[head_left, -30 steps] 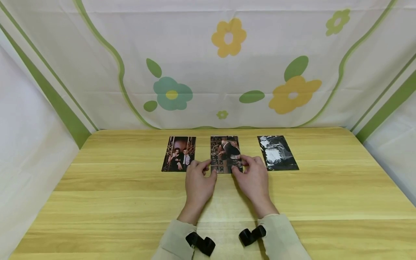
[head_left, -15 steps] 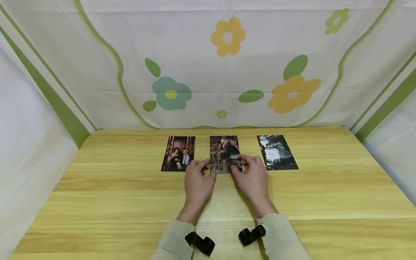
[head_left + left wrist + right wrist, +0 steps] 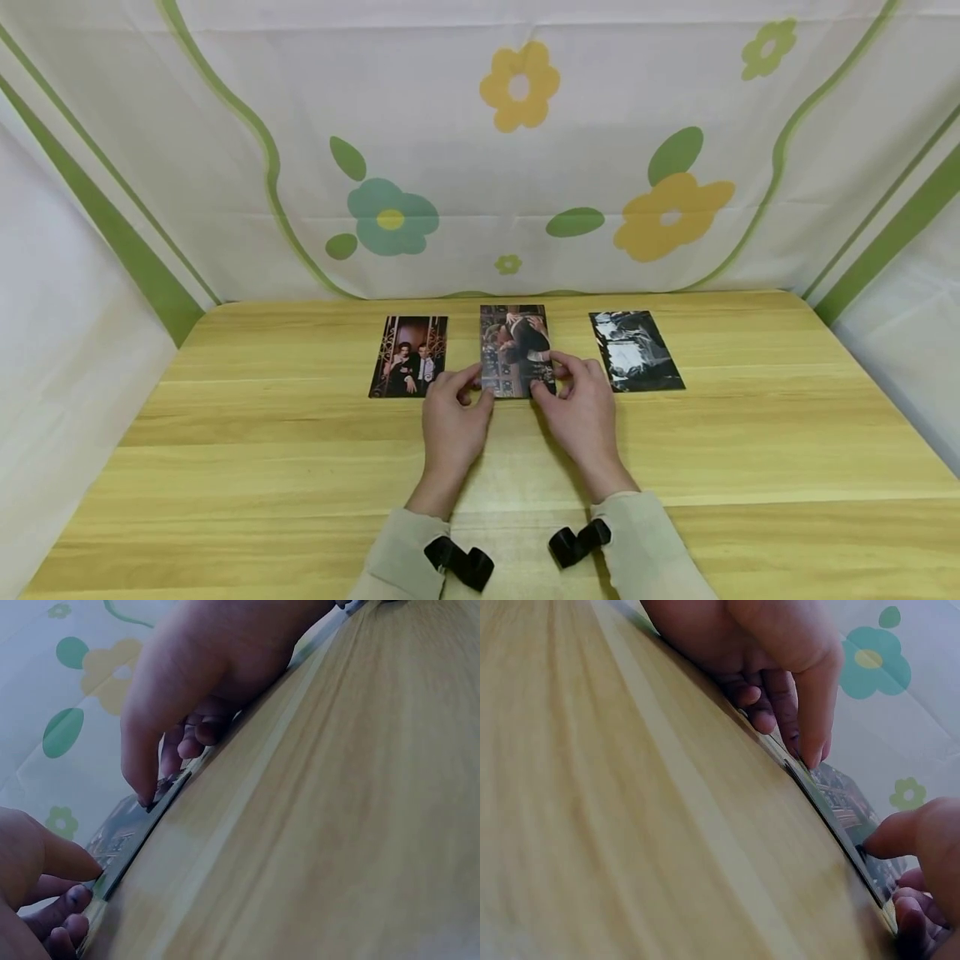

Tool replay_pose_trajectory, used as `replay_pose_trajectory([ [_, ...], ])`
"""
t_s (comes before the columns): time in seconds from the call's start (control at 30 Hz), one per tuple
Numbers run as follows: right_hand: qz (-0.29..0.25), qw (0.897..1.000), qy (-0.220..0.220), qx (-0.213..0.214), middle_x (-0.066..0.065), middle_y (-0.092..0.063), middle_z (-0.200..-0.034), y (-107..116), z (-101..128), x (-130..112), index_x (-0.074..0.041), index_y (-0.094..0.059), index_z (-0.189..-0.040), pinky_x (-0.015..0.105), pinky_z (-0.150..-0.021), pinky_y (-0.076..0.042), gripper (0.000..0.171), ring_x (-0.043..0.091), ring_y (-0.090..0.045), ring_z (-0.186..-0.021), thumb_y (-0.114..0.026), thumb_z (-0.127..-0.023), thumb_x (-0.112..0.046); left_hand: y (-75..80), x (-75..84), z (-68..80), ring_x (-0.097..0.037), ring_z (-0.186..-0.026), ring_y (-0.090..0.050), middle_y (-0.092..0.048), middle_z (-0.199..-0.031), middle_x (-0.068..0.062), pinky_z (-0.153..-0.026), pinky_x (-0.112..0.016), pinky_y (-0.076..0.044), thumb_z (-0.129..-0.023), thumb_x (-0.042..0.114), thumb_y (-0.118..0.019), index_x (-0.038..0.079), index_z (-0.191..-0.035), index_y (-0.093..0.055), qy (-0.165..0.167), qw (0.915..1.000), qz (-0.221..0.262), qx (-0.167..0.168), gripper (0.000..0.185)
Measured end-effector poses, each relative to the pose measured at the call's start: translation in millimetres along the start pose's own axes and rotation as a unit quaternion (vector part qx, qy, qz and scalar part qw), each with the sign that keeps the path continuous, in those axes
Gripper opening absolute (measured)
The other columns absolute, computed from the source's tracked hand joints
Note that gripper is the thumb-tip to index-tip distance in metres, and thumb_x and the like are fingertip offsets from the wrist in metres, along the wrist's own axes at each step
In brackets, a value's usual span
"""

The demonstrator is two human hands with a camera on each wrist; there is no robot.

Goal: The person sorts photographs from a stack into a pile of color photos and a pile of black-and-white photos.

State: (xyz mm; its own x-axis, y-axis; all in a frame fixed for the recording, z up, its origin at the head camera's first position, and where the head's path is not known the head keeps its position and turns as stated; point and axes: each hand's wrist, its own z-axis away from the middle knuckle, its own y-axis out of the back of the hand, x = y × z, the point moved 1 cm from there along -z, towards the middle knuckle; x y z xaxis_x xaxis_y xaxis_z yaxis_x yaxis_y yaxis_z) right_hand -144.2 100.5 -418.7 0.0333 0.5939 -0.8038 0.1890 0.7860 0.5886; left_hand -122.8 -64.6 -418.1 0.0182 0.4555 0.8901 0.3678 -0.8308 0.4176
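Three photo prints lie in a row on the wooden table (image 3: 300,467). My left hand (image 3: 480,388) pinches the near left corner of the middle photo (image 3: 514,346), and my right hand (image 3: 547,377) pinches its near right corner. In the left wrist view the left hand (image 3: 166,771) has its thumb on the dark edge of the photo (image 3: 127,829). The right wrist view shows the right hand (image 3: 795,742) gripping the same photo (image 3: 840,806) just above the tabletop. The left photo (image 3: 408,354) and the black-and-white right photo (image 3: 633,350) lie flat, untouched.
A white cloth (image 3: 525,150) with flowers and green stripes hangs behind the table and along both sides. Bare wood stretches to the left and right of the photos and in front of them. Black straps (image 3: 461,562) sit at both wrists.
The middle photo has risen slightly between my hands, and its far edge now sits higher in view. The two outer photos have not moved.
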Motion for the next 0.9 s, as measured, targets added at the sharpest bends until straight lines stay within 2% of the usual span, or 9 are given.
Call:
replay_pose_trajectory([
  [0.17,-0.045,0.999,0.003,0.005,0.010,-0.065,-0.115,1,1,1,-0.012,-0.069,-0.142,0.024,-0.073,-0.045,0.053,0.016,-0.056,-0.082,-0.083,-0.090,-0.015,1.5,0.1,0.2,-0.016,-0.076,-0.054,-0.072,-0.099,-0.012,-0.068,-0.022,-0.045,-0.086,-0.004,-0.081,0.002,-0.121,-0.080,0.013,0.9987,0.049,0.006,0.035],
  [0.33,-0.081,0.997,0.006,0.010,0.008,-0.064,-0.115,3,3,0,-0.014,-0.068,-0.143,0.021,-0.072,-0.045,0.054,0.016,-0.056,-0.084,-0.082,-0.091,-0.011,4.7,1.2,0.6,-0.014,-0.076,-0.053,-0.072,-0.101,-0.012,-0.067,-0.021,-0.046,-0.087,-0.004,-0.080,0.003,-0.123,-0.080,0.016,0.9968,0.079,0.006,0.036],
  [0.63,-0.137,0.990,0.025,0.016,0.008,-0.063,-0.116,8,6,-7,-0.016,-0.069,-0.142,0.016,-0.076,-0.050,0.055,0.016,-0.058,-0.090,-0.082,-0.090,-0.006,14.7,6.6,-3.4,-0.016,-0.089,-0.069,-0.073,-0.104,-0.015,-0.080,-0.018,-0.056,-0.091,-0.004,-0.076,0.005,-0.121,-0.081,0.022,0.9895,0.143,0.003,0.031],
  [0.9,-0.160,0.986,0.037,0.022,0.008,-0.064,-0.115,11,7,-14,-0.017,-0.070,-0.140,0.016,-0.075,-0.052,0.052,0.015,-0.060,-0.089,-0.081,-0.090,-0.006,22.9,13.6,-5.7,-0.014,-0.088,-0.068,-0.075,-0.104,-0.015,-0.076,-0.017,-0.055,-0.094,-0.003,-0.074,0.005,-0.117,-0.082,0.040,0.9859,0.162,0.008,0.026],
])
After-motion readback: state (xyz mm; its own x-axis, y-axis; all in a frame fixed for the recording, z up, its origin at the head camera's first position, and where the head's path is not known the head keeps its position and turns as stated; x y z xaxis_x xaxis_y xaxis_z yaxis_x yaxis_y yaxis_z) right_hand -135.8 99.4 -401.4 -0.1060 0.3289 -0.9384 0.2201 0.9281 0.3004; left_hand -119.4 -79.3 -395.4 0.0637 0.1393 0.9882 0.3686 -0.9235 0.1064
